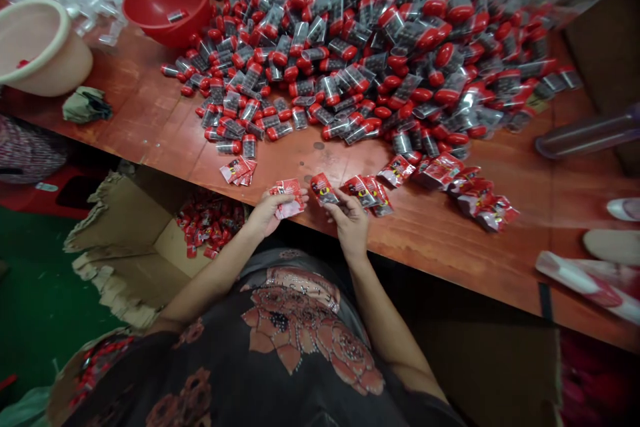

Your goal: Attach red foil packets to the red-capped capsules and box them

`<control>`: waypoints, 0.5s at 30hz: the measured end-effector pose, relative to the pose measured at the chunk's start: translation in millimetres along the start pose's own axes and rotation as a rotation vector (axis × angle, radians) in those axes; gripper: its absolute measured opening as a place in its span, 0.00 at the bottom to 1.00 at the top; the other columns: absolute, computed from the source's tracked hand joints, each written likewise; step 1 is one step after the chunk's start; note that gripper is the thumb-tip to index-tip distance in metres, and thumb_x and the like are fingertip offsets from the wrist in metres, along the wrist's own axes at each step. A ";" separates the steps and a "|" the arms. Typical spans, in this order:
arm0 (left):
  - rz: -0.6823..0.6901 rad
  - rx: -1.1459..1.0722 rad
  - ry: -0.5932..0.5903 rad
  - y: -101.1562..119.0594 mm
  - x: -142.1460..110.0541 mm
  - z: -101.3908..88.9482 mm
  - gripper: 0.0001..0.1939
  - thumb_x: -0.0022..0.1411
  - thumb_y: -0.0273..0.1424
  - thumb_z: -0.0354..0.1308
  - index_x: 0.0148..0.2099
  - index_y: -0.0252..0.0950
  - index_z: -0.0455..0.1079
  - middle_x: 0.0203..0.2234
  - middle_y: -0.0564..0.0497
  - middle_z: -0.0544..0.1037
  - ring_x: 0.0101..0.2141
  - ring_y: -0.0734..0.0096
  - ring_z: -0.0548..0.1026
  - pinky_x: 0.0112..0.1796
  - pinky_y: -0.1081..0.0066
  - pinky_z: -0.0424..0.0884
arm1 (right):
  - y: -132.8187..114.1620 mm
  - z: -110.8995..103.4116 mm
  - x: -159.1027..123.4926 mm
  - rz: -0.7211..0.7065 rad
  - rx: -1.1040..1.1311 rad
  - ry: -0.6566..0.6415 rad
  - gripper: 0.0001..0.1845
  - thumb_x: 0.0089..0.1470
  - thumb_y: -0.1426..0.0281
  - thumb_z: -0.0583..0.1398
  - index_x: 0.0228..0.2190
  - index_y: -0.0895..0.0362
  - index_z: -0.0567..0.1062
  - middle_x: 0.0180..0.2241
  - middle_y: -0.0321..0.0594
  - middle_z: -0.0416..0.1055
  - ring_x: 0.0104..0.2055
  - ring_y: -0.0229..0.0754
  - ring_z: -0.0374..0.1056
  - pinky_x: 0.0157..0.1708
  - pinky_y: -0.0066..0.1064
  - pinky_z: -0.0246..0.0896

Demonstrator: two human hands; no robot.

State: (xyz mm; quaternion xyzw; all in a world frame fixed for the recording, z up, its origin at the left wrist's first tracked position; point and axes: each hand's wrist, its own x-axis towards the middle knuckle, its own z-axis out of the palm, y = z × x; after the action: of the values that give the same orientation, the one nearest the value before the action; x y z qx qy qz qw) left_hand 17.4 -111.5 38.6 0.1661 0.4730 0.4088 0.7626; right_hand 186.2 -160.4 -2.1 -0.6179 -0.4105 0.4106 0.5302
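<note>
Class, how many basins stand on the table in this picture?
2: a red basin beside the heap of packs, and a cream basin at the left end. Others may be hidden.

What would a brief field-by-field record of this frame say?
Left hand: holds a small stack of red foil sachets
Right hand: pinches a single red foil sachet
Surface: reddish-brown wooden table
Nearby: heap of clear plastic capsules with red caps; loose red foil sachets
Below: open brown cardboard box holding red sachets
Beyond: round red plastic bowl
</note>
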 end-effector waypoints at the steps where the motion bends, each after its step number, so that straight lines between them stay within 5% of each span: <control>1: -0.013 -0.002 0.014 0.7 0.5 -1.3 0.12 0.48 0.20 0.63 0.38 0.26 0.76 0.37 0.39 0.82 0.37 0.58 0.81 0.47 0.58 0.74 | 3.7 -4.6 0.2 -0.025 -0.076 0.034 0.24 0.51 0.59 0.63 0.49 0.53 0.75 0.34 0.37 0.67 0.28 0.37 0.65 0.28 0.32 0.68; 6: -0.017 -0.005 0.034 -0.2 3.3 -4.6 0.11 0.46 0.20 0.65 0.36 0.28 0.76 0.34 0.42 0.82 0.32 0.63 0.81 0.40 0.64 0.77 | 11.3 -24.4 -1.9 -0.211 -0.531 0.126 0.19 0.55 0.58 0.60 0.45 0.55 0.77 0.36 0.42 0.70 0.35 0.43 0.68 0.41 0.41 0.68; 10: 0.020 -0.002 0.085 -3.2 7.2 -5.7 0.13 0.42 0.22 0.69 0.34 0.30 0.75 0.29 0.46 0.81 0.26 0.68 0.79 0.34 0.67 0.77 | -4.3 -21.3 -8.2 -0.241 -0.694 0.198 0.24 0.57 0.57 0.59 0.51 0.55 0.72 0.42 0.48 0.68 0.40 0.47 0.68 0.41 0.41 0.67; 15: 0.104 -0.068 0.075 -3.2 9.1 -2.9 0.15 0.39 0.23 0.72 0.33 0.31 0.74 0.27 0.50 0.80 0.25 0.72 0.77 0.32 0.72 0.75 | -24.2 18.2 0.3 -0.227 -0.381 -0.137 0.22 0.56 0.61 0.60 0.52 0.51 0.69 0.39 0.41 0.71 0.34 0.41 0.68 0.38 0.36 0.67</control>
State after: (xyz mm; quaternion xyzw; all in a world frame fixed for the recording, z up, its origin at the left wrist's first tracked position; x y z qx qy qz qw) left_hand 18.4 -106.7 29.8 0.1491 0.4776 0.4698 0.7273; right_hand 167.4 -152.0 20.1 -0.6272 -0.5826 0.3044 0.4177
